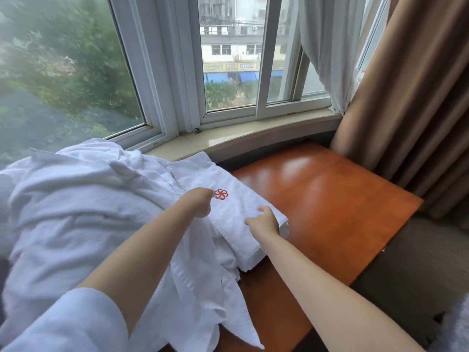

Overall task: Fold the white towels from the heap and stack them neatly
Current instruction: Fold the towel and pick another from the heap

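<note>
We see one folded towel [236, 212] at the bench's [330, 199] left edge, against the heap [76, 199]. Left hand [199, 200] clenched on it, empty; right hand [264, 221] pinches its near corner. Most of the heap remains unfolded.

Both arms extend forward, forearms bare; the left upper arm carries a white sleeve [68, 323]. The left hand [199, 201] is curled, knuckles up, fingertips pointing down and right. The right hand [264, 221] is lower and to the right, fingers bent, thumb stretched out to the left.
</note>
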Action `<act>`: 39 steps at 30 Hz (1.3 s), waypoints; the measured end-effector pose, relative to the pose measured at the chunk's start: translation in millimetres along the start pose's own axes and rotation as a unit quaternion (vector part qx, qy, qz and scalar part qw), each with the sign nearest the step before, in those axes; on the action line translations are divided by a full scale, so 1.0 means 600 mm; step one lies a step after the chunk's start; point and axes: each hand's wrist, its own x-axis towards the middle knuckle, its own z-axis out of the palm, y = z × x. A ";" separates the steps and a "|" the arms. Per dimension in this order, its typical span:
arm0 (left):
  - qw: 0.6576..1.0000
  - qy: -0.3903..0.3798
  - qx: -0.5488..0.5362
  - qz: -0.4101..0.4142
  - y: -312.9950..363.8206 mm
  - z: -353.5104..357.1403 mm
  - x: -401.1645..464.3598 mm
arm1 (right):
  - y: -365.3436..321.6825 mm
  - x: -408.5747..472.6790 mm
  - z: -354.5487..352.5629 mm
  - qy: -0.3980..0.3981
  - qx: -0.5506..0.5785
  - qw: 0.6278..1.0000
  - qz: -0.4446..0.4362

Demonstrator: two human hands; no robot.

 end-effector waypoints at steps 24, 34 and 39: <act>0.964 0.206 -0.039 -0.164 -0.137 -0.025 -0.291 | -0.054 -0.169 0.141 -0.070 -0.181 0.959 -0.204; 0.920 0.322 -0.156 -0.159 -0.148 -0.031 -0.266 | -0.262 -0.272 -0.007 -0.040 0.476 0.845 -0.241; 0.933 0.282 -0.096 -0.203 -0.177 -0.047 -0.258 | -0.220 -0.293 -0.007 -0.028 0.468 0.854 -0.227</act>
